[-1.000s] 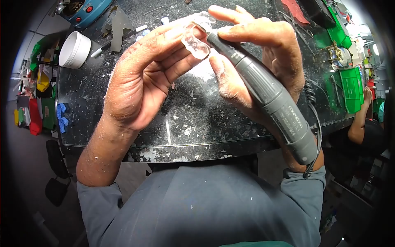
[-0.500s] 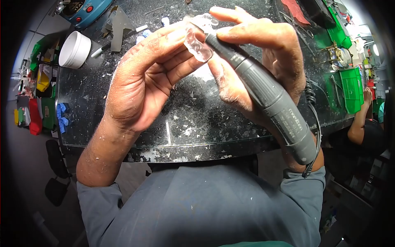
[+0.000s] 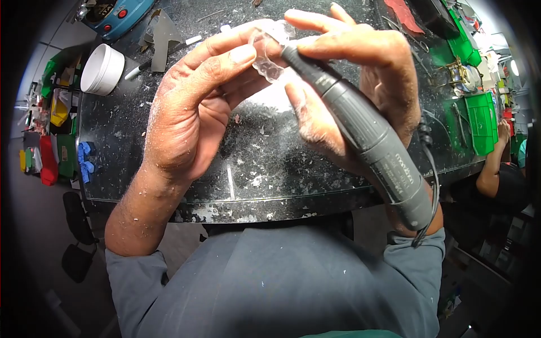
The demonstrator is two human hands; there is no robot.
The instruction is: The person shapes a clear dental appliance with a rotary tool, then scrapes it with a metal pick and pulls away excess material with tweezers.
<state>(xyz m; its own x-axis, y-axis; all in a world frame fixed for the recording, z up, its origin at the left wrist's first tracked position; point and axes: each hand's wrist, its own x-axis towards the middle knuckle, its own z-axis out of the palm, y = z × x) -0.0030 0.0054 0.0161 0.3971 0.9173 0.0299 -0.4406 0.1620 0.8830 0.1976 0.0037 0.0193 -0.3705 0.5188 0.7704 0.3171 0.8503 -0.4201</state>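
A clear dental splint, curved and bumpy along its edge, is pinched by the thumb and fingers of my left hand. My right hand is closed around a black rotary handpiece, with a cord hanging from its back end. The handpiece points up and left, and its nose lies right at the splint's inner curve. My right fingertips reach the splint's far side. Fine pale dust coats both hands. The tip of the tool is partly lost against the see-through material.
A black worktop speckled with white debris lies below. At left stand a white round tub, a marker and a blue machine. Green bins line the right side, where another person's arm shows.
The splint has turned and tilted in my left fingers, and my left thumb now lies flatter along its edge. The handpiece stays nearly in place.
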